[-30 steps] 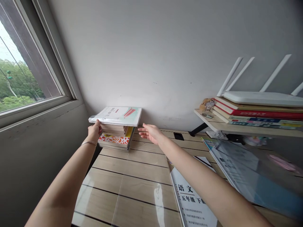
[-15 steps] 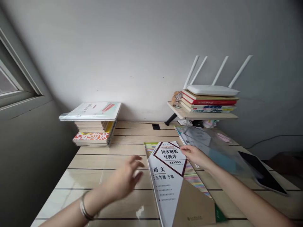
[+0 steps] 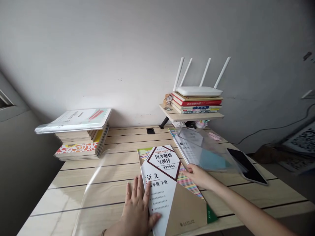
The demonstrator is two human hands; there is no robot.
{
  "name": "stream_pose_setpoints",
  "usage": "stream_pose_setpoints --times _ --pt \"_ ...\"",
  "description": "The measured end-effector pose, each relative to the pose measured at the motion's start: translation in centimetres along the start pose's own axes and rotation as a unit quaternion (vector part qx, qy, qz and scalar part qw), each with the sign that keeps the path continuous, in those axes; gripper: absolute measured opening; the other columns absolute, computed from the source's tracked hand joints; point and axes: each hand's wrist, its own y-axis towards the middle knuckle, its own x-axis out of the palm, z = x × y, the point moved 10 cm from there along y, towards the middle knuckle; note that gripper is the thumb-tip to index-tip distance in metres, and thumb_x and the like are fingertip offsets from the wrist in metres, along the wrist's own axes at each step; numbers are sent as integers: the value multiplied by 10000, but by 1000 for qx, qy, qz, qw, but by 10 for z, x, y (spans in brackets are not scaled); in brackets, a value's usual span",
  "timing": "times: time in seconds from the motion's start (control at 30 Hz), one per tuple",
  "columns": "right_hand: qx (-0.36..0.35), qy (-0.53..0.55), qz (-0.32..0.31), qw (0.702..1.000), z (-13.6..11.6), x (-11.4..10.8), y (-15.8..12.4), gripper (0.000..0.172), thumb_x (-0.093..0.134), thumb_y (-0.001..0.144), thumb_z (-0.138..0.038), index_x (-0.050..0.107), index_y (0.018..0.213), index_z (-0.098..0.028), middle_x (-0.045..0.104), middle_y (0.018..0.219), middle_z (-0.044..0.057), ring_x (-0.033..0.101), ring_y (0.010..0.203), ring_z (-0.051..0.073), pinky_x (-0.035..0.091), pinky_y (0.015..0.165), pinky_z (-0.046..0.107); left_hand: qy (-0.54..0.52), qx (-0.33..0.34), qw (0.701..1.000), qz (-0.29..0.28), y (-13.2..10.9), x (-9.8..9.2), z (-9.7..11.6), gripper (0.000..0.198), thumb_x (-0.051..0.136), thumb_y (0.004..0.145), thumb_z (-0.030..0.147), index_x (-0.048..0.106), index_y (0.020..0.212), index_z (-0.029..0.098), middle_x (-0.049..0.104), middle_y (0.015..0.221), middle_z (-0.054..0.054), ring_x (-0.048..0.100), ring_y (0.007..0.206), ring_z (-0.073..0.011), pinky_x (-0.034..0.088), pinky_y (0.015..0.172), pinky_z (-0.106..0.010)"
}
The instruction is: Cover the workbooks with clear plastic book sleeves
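A workbook [image 3: 159, 191] with a white and tan cover, striped edges and Chinese lettering lies face up on the desk. My left hand [image 3: 136, 208] rests flat with fingers spread, its thumb and index finger over the book's left edge. Under and beside that hand a clear plastic sheet [image 3: 94, 190] spreads out to the left, its curved edge catching light. At the book's right edge is my right hand [image 3: 200, 177], fingers bent and drawn together along the margin. The undersides of its fingertips are hidden.
A stack of books [image 3: 82, 144] stands at the back left. A small raised shelf [image 3: 194, 115] holds books and a white router [image 3: 199, 91]. Below it lie another workbook [image 3: 183, 147] under clear plastic, a black tablet [image 3: 246, 165] and a pink item [image 3: 214, 136].
My left hand has come down from the air onto the book's left edge and the plastic. My right hand has slid lower along the right edge. The view has turned right.
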Motion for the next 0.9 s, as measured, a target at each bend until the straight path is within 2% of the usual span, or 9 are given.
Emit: stream_pose_setpoints --times 0.1,0.27,0.37,0.5,0.67,0.77,0.83,0.9 --pt "3 -21 0 1000 2 0 -1 243 593 658 -424 564 677 -184 649 723 51 608 756 223 424 645 269 22 16 998 60 -5 -3 3 877 334 779 731 177 1462 204 335 1452 -198 263 1344 -404 209 1019 -590" --pt "8 -51 44 998 20 -4 -12 342 566 676 -474 596 818 -165 651 1014 167 595 984 294 433 806 327 52 23 990 129 -14 -11 10 940 347 753 750 144 1474 181 386 1423 -203 291 1327 -402 175 1021 -581" --pt "22 -8 29 999 29 2 -17 371 553 680 -533 585 779 -177 678 911 133 614 915 278 445 782 321 65 31 987 147 -19 -15 17 950 340 753 750 144 1475 165 399 1417 -200 294 1322 -405 159 1023 -578" --pt "45 68 -22 996 28 6 -18 394 593 635 -581 577 671 -189 671 708 54 620 745 237 447 646 284 85 29 983 163 -26 -17 20 966 310 745 771 170 1473 153 434 1389 -210 314 1309 -404 144 1031 -577" --pt "50 97 -57 992 21 5 -18 433 608 603 -609 453 528 -212 529 482 -28 549 550 171 384 503 251 98 24 979 178 -32 -18 21 988 292 726 796 191 1471 155 466 1362 -215 352 1292 -384 125 1046 -567" --pt "93 191 -89 973 24 16 -21 414 654 591 -567 434 544 -220 577 509 -16 585 559 176 414 503 255 94 18 980 174 -33 -18 21 993 290 715 806 200 1471 167 456 1372 -209 353 1294 -381 134 1044 -564" --pt "118 280 -134 943 20 28 -26 364 694 589 -523 509 620 -211 671 641 25 646 665 201 466 572 268 94 17 981 172 -34 -19 21 990 291 716 805 202 1470 170 453 1375 -207 351 1297 -379 132 1045 -561" --pt "113 332 -176 920 8 35 -29 347 727 581 -480 589 721 -193 717 763 65 674 753 224 495 649 285 90 20 982 166 -34 -18 21 981 301 724 796 196 1471 168 444 1382 -209 350 1299 -380 131 1045 -557"
